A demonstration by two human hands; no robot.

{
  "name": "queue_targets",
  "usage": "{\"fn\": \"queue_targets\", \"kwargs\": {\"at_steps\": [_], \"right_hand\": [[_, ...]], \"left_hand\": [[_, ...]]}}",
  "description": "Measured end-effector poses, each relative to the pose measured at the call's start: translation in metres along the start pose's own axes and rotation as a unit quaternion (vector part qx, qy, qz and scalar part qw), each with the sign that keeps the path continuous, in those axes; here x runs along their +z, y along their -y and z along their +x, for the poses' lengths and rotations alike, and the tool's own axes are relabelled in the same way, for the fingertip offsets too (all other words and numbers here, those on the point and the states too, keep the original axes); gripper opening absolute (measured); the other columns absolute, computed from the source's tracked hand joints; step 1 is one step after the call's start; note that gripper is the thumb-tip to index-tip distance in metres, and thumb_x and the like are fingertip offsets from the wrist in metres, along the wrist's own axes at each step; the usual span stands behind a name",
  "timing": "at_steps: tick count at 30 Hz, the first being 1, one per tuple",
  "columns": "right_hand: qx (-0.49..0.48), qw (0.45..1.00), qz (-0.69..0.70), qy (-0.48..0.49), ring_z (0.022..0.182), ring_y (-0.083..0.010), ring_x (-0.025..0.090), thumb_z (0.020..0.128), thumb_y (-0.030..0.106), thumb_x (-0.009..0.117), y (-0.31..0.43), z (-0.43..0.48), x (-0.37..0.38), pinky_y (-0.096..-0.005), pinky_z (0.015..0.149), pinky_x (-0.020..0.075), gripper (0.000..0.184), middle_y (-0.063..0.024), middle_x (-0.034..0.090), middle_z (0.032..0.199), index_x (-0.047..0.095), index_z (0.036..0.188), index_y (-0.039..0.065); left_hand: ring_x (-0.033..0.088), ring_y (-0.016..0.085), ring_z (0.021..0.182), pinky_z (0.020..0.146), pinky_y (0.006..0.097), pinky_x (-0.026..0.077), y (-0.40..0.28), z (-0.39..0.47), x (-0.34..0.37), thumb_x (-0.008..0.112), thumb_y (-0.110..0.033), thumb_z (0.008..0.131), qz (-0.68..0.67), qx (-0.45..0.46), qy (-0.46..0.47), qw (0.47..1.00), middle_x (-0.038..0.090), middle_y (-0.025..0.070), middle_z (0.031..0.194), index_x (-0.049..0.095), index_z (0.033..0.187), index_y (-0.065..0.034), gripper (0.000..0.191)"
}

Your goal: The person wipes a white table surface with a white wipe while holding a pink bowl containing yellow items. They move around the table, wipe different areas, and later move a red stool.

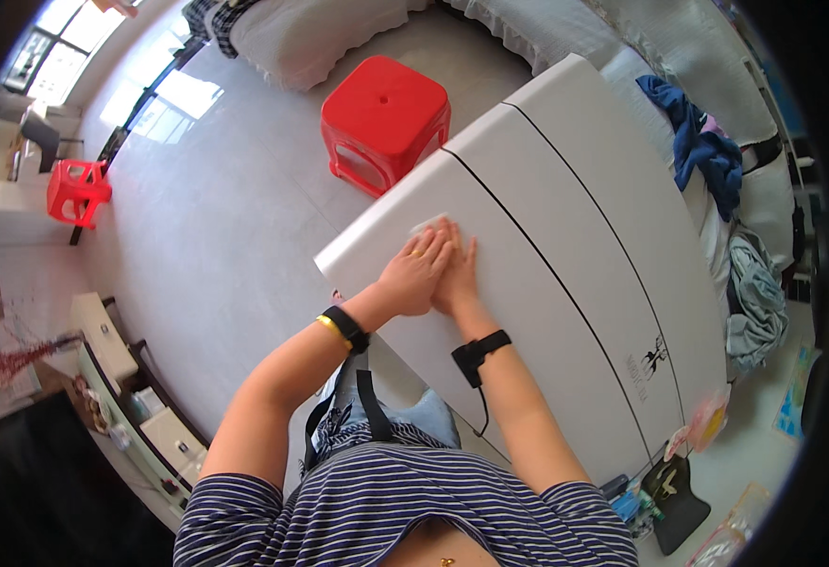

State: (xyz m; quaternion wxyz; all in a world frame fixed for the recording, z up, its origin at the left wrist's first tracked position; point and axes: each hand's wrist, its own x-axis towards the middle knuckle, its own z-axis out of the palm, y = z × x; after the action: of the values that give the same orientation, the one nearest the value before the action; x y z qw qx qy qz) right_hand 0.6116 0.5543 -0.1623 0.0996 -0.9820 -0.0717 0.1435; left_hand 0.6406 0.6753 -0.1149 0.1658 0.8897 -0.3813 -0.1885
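My right hand (461,280) lies flat on the white tabletop (527,234), its fingers pointing away from me. A small white wipe or cloth (430,224) shows at the fingertips, pressed against the surface; most of it is hidden beneath the hands. Across the back of the right hand rests my left hand (411,276), with a ring on one finger. Both wrists wear black bands, and a cable hangs from the right one. Thin dark lines run across the tabletop, which bears a printed deer figure and writing near its right side.
Beyond the table's far-left edge stands a red plastic stool (386,106); another red stool (78,191) is by the left wall. Blue clothing (698,142) and grey-green clothing (754,305) lie along the right side. A plastic-wrapped item (705,422) sits at the right corner.
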Motion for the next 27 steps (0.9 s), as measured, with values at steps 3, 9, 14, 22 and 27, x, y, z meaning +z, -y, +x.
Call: {"fn": "queue_targets", "kwargs": {"at_steps": [3,9,14,22,27], "right_hand": [[0.059,0.996,0.010,-0.073,0.139,-0.0289,0.004,0.084,0.033,0.051,-0.010,0.049,-0.014,-0.0562,0.108,0.0046,0.073,-0.0125,0.006,0.150,0.015,0.144,0.013],[0.167,0.982,-0.018,-0.092,0.139,-0.0312,0.007,0.084,0.039,0.052,-0.033,0.111,-0.035,-0.0592,0.106,0.0078,0.075,-0.0139,0.008,0.150,0.015,0.144,0.012],[0.197,0.972,0.015,-0.125,0.138,-0.0335,0.011,0.083,0.059,0.044,0.003,0.098,-0.018,-0.0612,0.105,0.0076,0.084,-0.0172,0.012,0.149,0.014,0.144,0.008],[0.145,0.982,0.081,-0.086,0.138,-0.0339,0.011,0.081,0.068,0.037,0.146,-0.019,0.026,-0.0610,0.105,0.0051,0.090,-0.0170,0.012,0.149,0.014,0.144,0.008],[0.191,0.971,0.070,-0.126,0.138,-0.0332,0.010,0.082,0.065,0.037,0.144,0.005,0.026,-0.0612,0.105,0.0047,0.086,-0.0162,0.013,0.149,0.013,0.145,0.010]], "left_hand": [[0.019,0.035,0.135,0.109,0.0439,0.018,0.039,0.054,-0.024,0.054,-0.004,0.068,-0.007,0.062,0.013,0.998,0.024,0.0187,0.144,0.025,0.137,0.0010,0.075],[0.019,0.032,0.136,0.109,0.0481,0.017,0.081,0.116,-0.060,0.051,0.001,0.070,-0.026,0.133,0.019,0.991,0.025,0.0170,0.145,0.026,0.137,-0.0002,0.072],[0.015,0.032,0.137,0.110,0.0482,0.015,0.123,0.039,-0.087,0.046,0.006,0.068,0.004,0.098,0.027,0.995,0.018,0.0170,0.147,0.022,0.140,-0.0026,0.077],[0.015,0.032,0.137,0.110,0.0488,0.012,0.146,-0.095,-0.096,0.042,-0.001,0.074,0.017,-0.039,0.115,0.992,0.018,0.0191,0.147,0.020,0.140,-0.0013,0.070],[0.015,0.036,0.136,0.110,0.0492,0.013,0.149,-0.085,-0.100,0.046,-0.003,0.074,0.001,-0.049,0.122,0.991,0.017,0.0205,0.147,0.019,0.140,0.0002,0.072]]}}
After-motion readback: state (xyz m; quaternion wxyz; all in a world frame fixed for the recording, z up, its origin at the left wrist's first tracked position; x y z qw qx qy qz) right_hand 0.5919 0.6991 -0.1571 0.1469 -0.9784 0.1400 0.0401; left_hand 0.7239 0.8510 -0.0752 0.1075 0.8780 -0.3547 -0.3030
